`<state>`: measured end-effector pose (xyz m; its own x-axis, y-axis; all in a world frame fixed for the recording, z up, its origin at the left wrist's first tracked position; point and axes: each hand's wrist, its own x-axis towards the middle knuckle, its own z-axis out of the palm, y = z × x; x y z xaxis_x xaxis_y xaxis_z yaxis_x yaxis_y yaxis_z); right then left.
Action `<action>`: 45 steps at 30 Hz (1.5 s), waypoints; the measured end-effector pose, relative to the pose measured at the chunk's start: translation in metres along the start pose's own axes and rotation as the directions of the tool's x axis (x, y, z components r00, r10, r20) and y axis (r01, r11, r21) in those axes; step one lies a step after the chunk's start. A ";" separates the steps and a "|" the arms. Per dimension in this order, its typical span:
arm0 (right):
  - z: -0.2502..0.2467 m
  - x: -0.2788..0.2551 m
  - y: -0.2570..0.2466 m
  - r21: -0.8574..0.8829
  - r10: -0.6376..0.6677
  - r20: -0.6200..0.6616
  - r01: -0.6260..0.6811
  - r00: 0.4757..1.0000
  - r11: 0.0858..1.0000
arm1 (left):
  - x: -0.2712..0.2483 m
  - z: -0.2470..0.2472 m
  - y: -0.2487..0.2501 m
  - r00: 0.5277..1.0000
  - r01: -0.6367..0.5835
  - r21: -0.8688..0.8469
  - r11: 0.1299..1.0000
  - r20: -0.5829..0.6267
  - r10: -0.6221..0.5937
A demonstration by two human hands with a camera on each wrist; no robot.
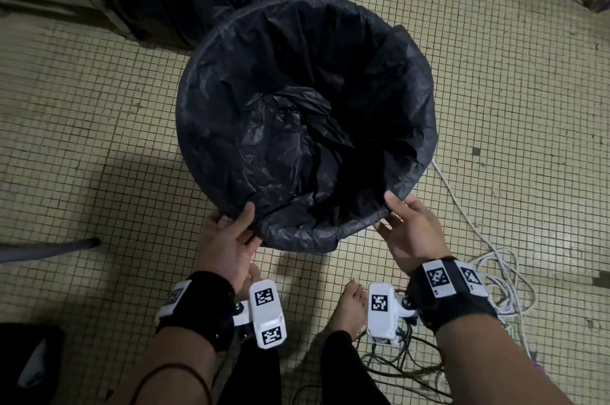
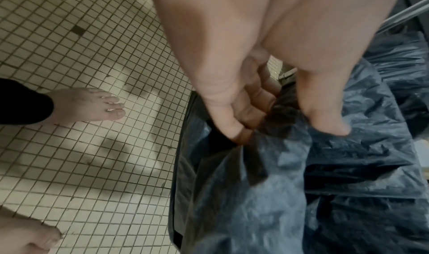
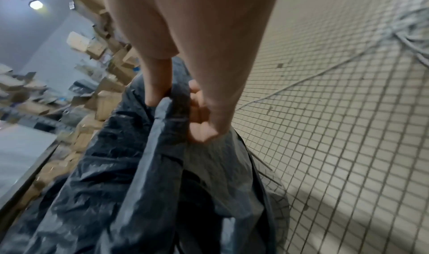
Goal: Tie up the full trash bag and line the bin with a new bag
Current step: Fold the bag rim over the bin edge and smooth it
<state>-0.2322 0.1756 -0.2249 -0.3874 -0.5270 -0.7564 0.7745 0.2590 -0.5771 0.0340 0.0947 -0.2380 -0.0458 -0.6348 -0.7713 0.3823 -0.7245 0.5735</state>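
left hand [image 1: 227, 239] and right hand [image 1: 412, 233] each pinch the new bag [image 1: 297, 107] hem over the bin's near rim (mostly hidden); pull the slack beyond both grips down evenly.

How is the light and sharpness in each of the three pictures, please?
Head view: dim, with soft shadows on the beige tiled floor and little detail inside the black plastic bin bag. Left wrist view: the left hand is near and soft. Right wrist view: grid lines bend, and the stacked cardboard boxes blur.
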 end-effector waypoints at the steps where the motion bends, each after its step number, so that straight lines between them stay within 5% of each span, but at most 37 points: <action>1: -0.001 0.001 0.000 0.002 0.037 0.035 -0.037 0.999 0.999 | 0.000 0.000 0.000 0.999 -0.026 0.028 0.999 -0.023 0.026; 6: -0.005 0.001 0.007 0.012 0.104 0.121 -0.107 0.987 0.994 | -0.016 0.009 -0.018 0.959 -0.135 0.103 0.985 -0.236 0.156; 9: -0.007 0.000 0.012 0.037 0.104 0.123 -0.109 0.987 0.993 | -0.030 0.011 -0.032 0.945 -0.003 -0.042 0.999 -0.328 -0.011; 13: -0.008 0.000 0.014 0.033 0.096 0.118 -0.101 0.988 0.994 | -0.045 0.021 -0.053 0.974 0.174 -0.232 0.957 -0.102 -0.202; 15: -0.010 -0.001 0.015 0.023 0.105 0.115 -0.109 0.988 0.994 | -0.049 0.031 -0.057 0.963 0.221 -0.246 0.944 -0.096 -0.250; 33: -0.003 -0.007 0.013 -0.137 0.192 0.111 -0.176 0.975 0.975 | -0.017 0.023 -0.041 0.983 0.163 -0.104 0.981 -0.068 -0.170; 39: 0.004 -0.001 0.003 -0.032 0.001 -0.077 -0.004 0.997 0.999 | -0.005 0.018 -0.014 0.991 0.133 -0.076 0.988 0.041 -0.130; 45: 0.007 0.006 -0.004 -0.055 0.146 0.089 -0.142 0.985 0.988 | -0.011 0.015 -0.006 0.985 0.156 -0.062 0.986 0.081 -0.151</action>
<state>-0.2343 0.1650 -0.2250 -0.2243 -0.5533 -0.8023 0.7931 0.3747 -0.4801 0.0178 0.1022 -0.2290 -0.1772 -0.5380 -0.8241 0.4267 -0.7966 0.4283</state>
